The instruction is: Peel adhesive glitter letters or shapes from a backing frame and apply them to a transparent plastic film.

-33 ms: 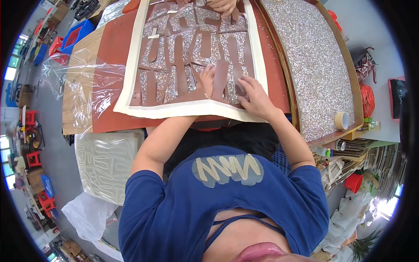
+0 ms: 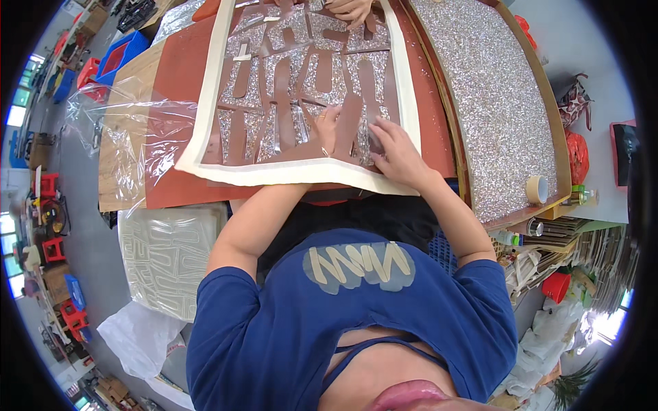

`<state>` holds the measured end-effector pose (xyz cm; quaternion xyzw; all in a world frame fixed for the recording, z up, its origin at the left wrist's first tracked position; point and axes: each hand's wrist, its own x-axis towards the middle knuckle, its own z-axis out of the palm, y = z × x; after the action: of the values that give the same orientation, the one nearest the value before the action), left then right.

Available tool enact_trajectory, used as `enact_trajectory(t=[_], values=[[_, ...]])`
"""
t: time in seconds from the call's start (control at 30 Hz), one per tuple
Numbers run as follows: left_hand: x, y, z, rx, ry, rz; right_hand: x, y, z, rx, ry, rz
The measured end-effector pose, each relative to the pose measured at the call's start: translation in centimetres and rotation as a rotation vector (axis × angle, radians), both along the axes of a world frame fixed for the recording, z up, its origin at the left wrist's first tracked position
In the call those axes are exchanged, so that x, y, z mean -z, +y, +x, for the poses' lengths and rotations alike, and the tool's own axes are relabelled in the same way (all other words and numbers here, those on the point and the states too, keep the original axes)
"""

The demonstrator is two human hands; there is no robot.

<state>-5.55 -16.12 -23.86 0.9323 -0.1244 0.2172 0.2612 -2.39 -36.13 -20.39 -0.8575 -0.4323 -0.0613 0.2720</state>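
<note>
A brown cut-out sheet (image 2: pixel 240 154) with a cream border (image 2: pixel 253 175) lies over glittery material, its slots and long strips showing clear film. My left hand (image 2: pixel 326 130) reaches under the border and shows through an opening, fingers stretched out. A loose brown strip (image 2: pixel 349 123) stands slanted across that hand and hides part of it. My right hand (image 2: pixel 399 152) is on top at the near right corner, thumb and fingers closed about the lower end of another brown strip (image 2: pixel 368 82); their contact is partly hidden.
Another person's hand (image 2: pixel 351 9) touches the sheet's far end. On the right stands a wooden-rimmed tray (image 2: pixel 504 89) of glitter material with a tape roll (image 2: pixel 537 190). Clear plastic film (image 2: pixel 154 130) hangs over the table's left side; a moulded pale sheet (image 2: pixel 171 260) is below.
The loose strip over my left hand has tilted, its top leaning right. The near border has shifted slightly, and my right hand has moved a little left.
</note>
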Motion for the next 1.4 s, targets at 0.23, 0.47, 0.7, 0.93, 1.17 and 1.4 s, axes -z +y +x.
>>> enact_trajectory(t=[0.23,0.47,0.7,0.93,1.17,1.4], values=[[-8.1,-1.9,-3.0,0.149,0.474,-0.166,2.2,4.6,5.0,-0.141,-0.287,-0.055],[-4.2,-0.9,-2.2,-0.088,0.323,0.197,5.3,6.7,9.6,-0.104,-0.474,-0.051],[1.4,1.5,0.7,-0.271,0.492,0.42,3.3,5.9,9.5,-0.27,-0.442,-0.205],[0.4,0.9,0.2,-0.334,0.49,0.356,1.6,5.1,9.5,-0.134,-0.09,-0.044],[2.2,0.5,1.8,-0.43,0.578,0.508,-0.5,8.9,10.6,-0.236,-0.05,-0.174],[4.1,0.0,2.0,-0.53,0.416,0.655,2.6,12.9,13.1,-0.355,-0.334,-0.424]])
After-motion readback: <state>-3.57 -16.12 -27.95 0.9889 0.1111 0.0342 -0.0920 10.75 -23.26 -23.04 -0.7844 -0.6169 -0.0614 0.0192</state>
